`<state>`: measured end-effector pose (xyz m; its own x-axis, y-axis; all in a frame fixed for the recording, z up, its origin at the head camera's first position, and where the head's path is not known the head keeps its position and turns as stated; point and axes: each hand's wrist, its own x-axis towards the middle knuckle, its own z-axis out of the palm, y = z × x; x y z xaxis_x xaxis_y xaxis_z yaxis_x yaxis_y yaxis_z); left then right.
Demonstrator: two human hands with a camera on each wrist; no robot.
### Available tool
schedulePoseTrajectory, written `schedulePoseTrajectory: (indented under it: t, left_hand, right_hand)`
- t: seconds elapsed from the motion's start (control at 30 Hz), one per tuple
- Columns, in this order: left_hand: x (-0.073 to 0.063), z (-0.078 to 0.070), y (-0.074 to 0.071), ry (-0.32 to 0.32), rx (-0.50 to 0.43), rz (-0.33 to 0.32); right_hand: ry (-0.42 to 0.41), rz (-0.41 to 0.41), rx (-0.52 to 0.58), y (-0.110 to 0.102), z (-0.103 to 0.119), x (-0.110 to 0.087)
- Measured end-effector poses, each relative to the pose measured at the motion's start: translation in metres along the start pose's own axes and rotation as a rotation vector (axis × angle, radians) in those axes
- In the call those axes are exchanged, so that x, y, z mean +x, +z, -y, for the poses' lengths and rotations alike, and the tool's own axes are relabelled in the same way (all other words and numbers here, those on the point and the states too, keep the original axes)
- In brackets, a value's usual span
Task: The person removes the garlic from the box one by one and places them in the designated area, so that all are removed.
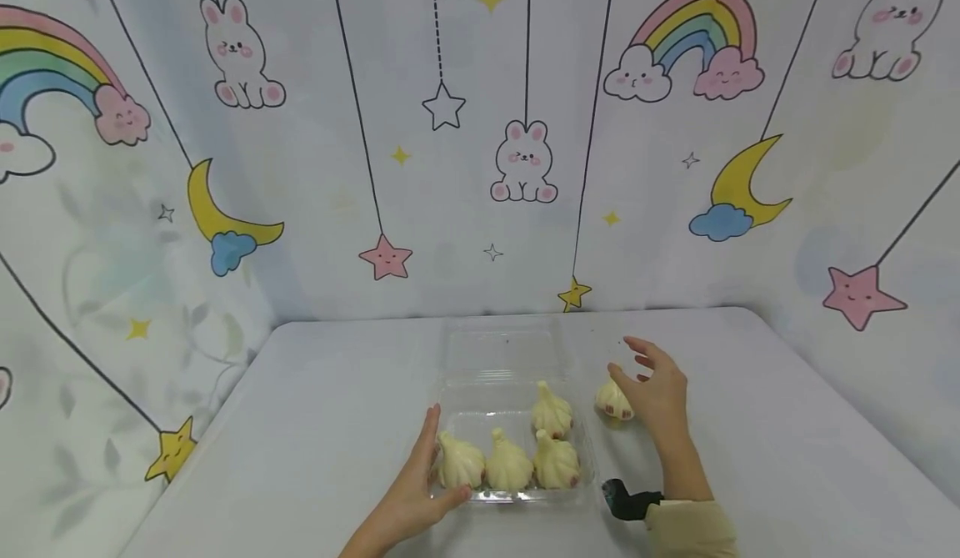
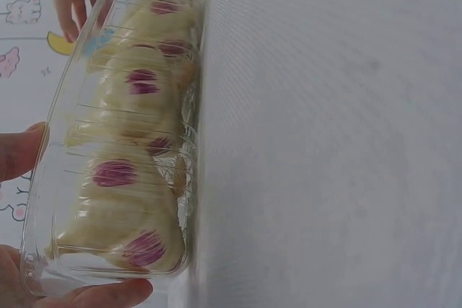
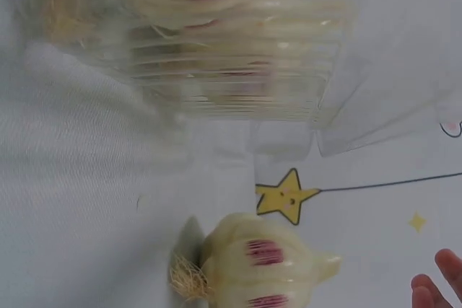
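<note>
A clear plastic clamshell box (image 1: 517, 497) holds several garlic bulbs (image 1: 510, 465), with a row along its front and one behind at the right. My left hand (image 1: 412, 491) grips the box's front left corner, fingers along the left wall and thumb at the front rim. Purple streaks mark the bulbs (image 2: 119, 207) behind the ribbed wall in the left wrist view. To the right of the box, one more garlic bulb (image 1: 615, 404) lies on the table, its roots visible in the right wrist view. My right hand (image 1: 663, 391) hovers by this bulb, thumb and fingers spread apart.
The box's transparent lid (image 1: 502, 354) lies folded back behind it on the white table (image 1: 315, 433). A patterned cloth (image 1: 465, 208) with rabbits, stars and rainbows hangs behind the table. A black device (image 1: 630, 504) sits at the right wrist.
</note>
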<state>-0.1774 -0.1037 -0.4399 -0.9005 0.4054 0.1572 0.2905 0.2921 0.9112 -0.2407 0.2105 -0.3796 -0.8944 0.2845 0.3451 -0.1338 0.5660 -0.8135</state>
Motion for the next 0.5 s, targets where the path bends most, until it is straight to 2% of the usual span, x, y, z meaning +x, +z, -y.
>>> schedulePoseTrajectory:
  t: [0.33,0.5]
  left_hand:
    - [0.0,0.001,0.0,0.007,-0.01,-0.012]
    - [0.001,0.0,0.0,0.017,0.008,-0.022]
  right_hand:
    - [0.009,0.128,0.077,0.018,0.01,0.001]
    - [-0.008,0.179,0.072,0.031,0.007,0.0]
